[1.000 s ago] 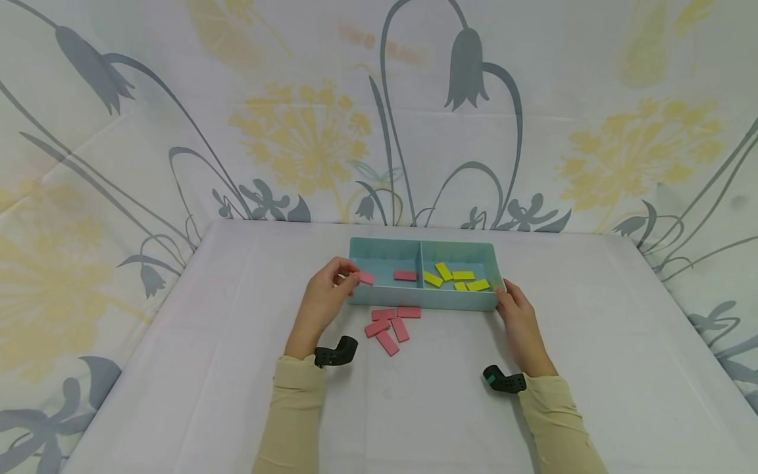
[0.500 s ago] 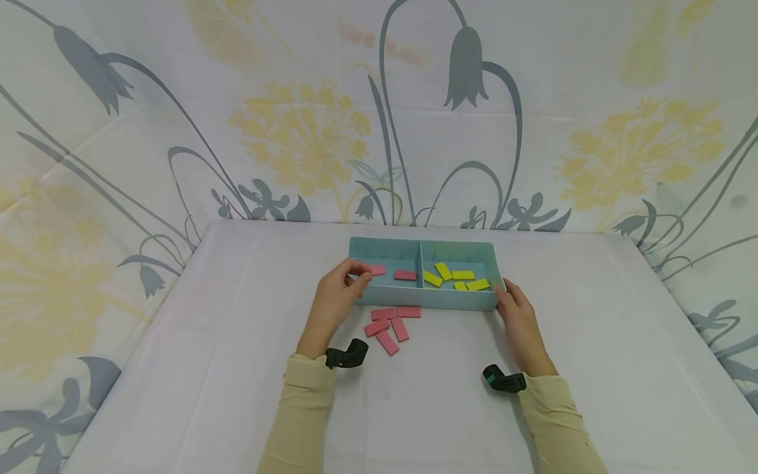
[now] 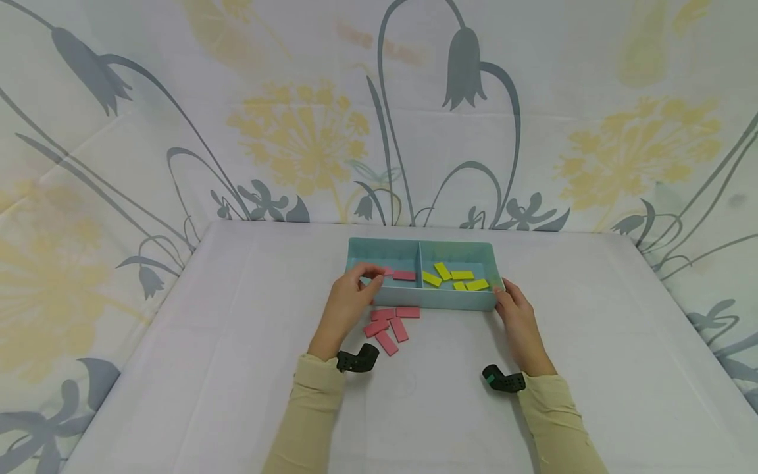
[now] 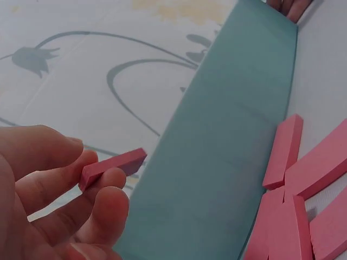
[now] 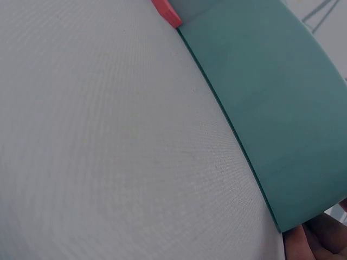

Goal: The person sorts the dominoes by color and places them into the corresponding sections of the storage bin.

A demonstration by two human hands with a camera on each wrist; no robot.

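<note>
My left hand [image 3: 349,303] pinches a small pink rectangular block [image 4: 113,167] between thumb and fingers, over the left compartment of a teal two-part box [image 3: 435,300]. In the head view just an end of that block shows past the fingertips. Another pink block [image 3: 404,276] lies inside this compartment, near the divider. My right hand [image 3: 521,326] grips the box at its front right corner, thumb at the front; the right wrist view catches only some of its fingers [image 5: 298,246]. Several yellow blocks [image 3: 462,275] lie scattered in the right compartment.
Several loose pink blocks [image 3: 387,343] lie on the white tablecloth [image 3: 438,408], close before the box's front wall. A flower-patterned cloth [image 3: 308,145] rises behind the table. Each wrist carries a black camera band [image 3: 358,359].
My left hand has moved right along the box with the pink block, from its left end toward the divider. The right hand and box stay put.
</note>
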